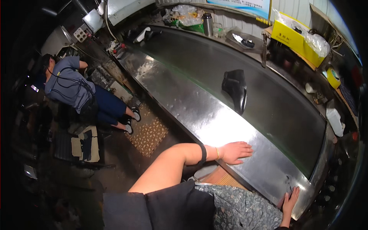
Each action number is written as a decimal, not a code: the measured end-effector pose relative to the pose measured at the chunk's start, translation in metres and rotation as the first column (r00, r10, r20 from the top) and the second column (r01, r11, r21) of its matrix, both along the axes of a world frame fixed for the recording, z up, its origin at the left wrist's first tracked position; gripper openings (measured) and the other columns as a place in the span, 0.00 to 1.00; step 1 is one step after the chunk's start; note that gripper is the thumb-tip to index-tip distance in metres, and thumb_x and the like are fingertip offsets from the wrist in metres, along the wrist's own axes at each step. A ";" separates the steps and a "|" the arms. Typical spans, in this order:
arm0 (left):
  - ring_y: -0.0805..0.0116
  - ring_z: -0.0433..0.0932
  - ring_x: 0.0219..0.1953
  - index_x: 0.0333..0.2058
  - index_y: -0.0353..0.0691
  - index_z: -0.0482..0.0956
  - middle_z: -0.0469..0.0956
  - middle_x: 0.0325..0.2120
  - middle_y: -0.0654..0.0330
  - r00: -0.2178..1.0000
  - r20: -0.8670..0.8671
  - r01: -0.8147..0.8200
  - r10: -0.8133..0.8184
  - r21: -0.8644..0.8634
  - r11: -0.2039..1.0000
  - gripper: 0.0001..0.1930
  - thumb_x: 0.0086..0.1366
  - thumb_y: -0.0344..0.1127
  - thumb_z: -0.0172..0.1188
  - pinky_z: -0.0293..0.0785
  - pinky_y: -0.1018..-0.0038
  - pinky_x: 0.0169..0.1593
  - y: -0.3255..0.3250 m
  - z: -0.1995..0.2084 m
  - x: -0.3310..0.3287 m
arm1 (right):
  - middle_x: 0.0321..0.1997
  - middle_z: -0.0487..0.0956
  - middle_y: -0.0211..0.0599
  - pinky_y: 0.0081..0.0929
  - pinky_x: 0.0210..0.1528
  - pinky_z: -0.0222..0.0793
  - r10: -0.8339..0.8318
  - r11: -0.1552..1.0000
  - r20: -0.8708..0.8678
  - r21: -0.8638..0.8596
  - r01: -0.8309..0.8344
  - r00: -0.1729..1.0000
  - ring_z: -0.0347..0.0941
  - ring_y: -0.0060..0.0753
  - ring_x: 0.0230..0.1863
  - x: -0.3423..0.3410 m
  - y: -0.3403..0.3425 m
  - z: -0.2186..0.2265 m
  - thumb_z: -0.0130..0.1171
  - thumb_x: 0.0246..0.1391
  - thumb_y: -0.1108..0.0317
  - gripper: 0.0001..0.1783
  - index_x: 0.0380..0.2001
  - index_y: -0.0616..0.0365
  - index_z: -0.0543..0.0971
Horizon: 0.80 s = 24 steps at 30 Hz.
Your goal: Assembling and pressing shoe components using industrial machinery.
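Observation:
My left hand (237, 152) lies flat on the shiny metal ledge (184, 101), palm down and fingers outstretched, with nothing in it. Further right, near the ledge's end, my right hand (291, 201) rests on the same metal with its fingers straight. A small dark thin shape (288, 183) shows by its fingertips; I cannot make out what it is. Beyond the ledge runs a dark conveyor belt (184, 50). A black ankle boot (234, 90) lies on the belt, apart from both hands.
A thermos flask (207, 24), plastic bags (186, 17), a yellow box (297, 40) and a tape roll (332, 78) sit along the far shelf. Other dark shoes (142, 35) are at the belt's far left. A person (78, 86) stands left, beside a spotted mat (147, 132).

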<state>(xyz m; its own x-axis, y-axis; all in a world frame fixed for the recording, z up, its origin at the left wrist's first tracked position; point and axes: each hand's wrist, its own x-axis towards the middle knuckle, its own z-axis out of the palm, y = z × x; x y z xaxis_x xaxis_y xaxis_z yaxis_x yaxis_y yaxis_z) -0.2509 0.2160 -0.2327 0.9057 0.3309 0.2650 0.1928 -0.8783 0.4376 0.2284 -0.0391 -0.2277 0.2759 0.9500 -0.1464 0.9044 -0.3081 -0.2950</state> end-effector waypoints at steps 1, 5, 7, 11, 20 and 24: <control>0.51 0.61 0.67 0.61 0.37 0.69 0.66 0.64 0.51 1.000 -0.010 -0.008 0.008 -0.001 1.000 0.29 0.64 0.44 0.56 0.55 0.55 0.69 0.001 -0.001 0.000 | 0.77 0.50 0.53 0.46 0.76 0.37 -0.005 1.000 0.001 -0.004 0.005 1.000 0.41 0.56 0.77 0.000 0.000 0.000 0.55 0.61 0.62 0.36 0.69 0.62 0.58; 0.51 0.62 0.67 0.61 0.37 0.69 0.65 0.65 0.52 1.000 -0.019 -0.014 0.014 -0.006 1.000 0.30 0.62 0.43 0.57 0.56 0.55 0.69 0.003 -0.004 0.000 | 0.77 0.50 0.52 0.46 0.76 0.37 -0.007 1.000 -0.013 0.010 0.007 1.000 0.41 0.56 0.77 -0.004 0.002 0.003 0.54 0.62 0.63 0.36 0.69 0.62 0.58; 0.51 0.61 0.67 0.61 0.36 0.69 0.65 0.65 0.52 1.000 -0.026 -0.015 0.015 -0.013 1.000 0.30 0.62 0.43 0.57 0.56 0.56 0.69 0.002 -0.003 0.000 | 0.76 0.51 0.53 0.46 0.76 0.39 -0.033 0.999 0.022 -0.010 0.033 0.999 0.43 0.57 0.76 -0.004 0.003 0.003 0.54 0.63 0.63 0.35 0.69 0.64 0.58; 0.51 0.61 0.67 0.60 0.36 0.69 0.65 0.64 0.51 1.000 -0.003 0.001 -0.001 0.001 1.000 0.29 0.62 0.43 0.57 0.55 0.55 0.70 0.002 -0.002 -0.001 | 0.76 0.51 0.57 0.45 0.75 0.39 0.011 1.000 0.042 0.028 -0.012 0.999 0.43 0.58 0.76 0.000 0.004 0.000 0.55 0.61 0.61 0.36 0.68 0.66 0.59; 0.51 0.61 0.68 0.60 0.36 0.69 0.65 0.64 0.50 1.000 -0.010 -0.006 0.006 0.015 1.000 0.29 0.64 0.44 0.56 0.54 0.55 0.70 0.002 -0.003 -0.002 | 0.75 0.53 0.57 0.46 0.75 0.42 0.005 1.000 0.006 0.018 -0.005 1.000 0.45 0.59 0.76 -0.005 0.000 0.002 0.55 0.61 0.64 0.36 0.68 0.66 0.59; 0.51 0.61 0.67 0.60 0.35 0.69 0.66 0.64 0.50 1.000 0.023 -0.011 0.010 0.013 1.000 0.29 0.63 0.44 0.56 0.55 0.55 0.70 0.003 -0.004 -0.001 | 0.75 0.53 0.56 0.44 0.75 0.43 -0.023 0.998 0.042 -0.052 0.025 0.999 0.46 0.58 0.75 -0.012 0.001 0.011 0.53 0.63 0.63 0.34 0.68 0.66 0.59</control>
